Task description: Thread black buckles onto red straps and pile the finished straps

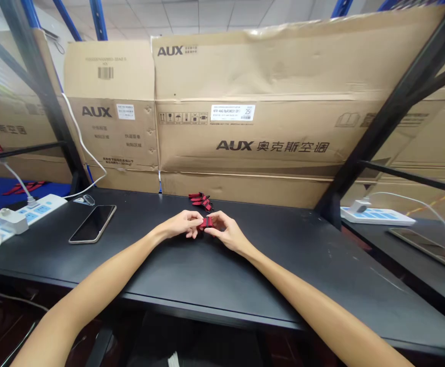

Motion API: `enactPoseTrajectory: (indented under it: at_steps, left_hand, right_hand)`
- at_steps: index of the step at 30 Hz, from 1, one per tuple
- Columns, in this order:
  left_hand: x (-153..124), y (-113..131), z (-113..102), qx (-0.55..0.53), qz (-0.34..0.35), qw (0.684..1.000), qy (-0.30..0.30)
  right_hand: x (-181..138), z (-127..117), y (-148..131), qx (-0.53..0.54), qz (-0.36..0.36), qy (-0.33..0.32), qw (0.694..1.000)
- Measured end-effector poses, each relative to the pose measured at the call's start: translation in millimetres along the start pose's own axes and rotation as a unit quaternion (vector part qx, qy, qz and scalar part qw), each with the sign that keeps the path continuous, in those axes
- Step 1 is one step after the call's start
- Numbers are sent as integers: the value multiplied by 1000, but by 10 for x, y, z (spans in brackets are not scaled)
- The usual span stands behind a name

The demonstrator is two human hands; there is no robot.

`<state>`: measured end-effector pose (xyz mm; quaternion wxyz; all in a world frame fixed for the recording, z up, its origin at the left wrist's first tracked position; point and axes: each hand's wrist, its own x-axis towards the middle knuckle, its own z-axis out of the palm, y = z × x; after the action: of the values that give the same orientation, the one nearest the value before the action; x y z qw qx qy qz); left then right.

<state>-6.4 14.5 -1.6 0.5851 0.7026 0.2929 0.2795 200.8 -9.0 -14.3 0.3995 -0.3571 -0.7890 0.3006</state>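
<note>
Between my two hands is a short red strap [207,223] with a black part across it, perhaps a buckle. My left hand [184,224] pinches its left end, fingers closed. The thumb and fingers of my right hand [226,231] grip it from the right, around the black part. Both hands are held just over the black table, near its middle. Just behind them lies a small pile of red and black straps [200,200]; how many pieces it has is hard to tell.
A phone [92,224] lies at the left, near a white power strip [43,208] with plugs and cables. Tall cardboard panels [245,127] stand along the black table's [192,275] back edge. Black metal posts [363,132] rise at both sides. Another power strip [379,216] sits at the right.
</note>
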Motion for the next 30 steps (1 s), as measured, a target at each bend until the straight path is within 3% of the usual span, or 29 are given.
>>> enactPoseTrajectory:
  at_steps: [6,21,25,30]
  left_hand:
    - [-24,14,-52,65,-6,998,0]
    - [27,-82,7,49,17,998,-20]
    - [22,-42,30,56,39,997,26]
    - [3,25,92,200,108,969,95]
  right_hand:
    - [-6,15,40,19,10,-13,1000]
    - [-9,51,21,87,6,-50,995]
    - [14,45,61,67,1,-2,998]
    - [23,34,133,12,25,16,1000]
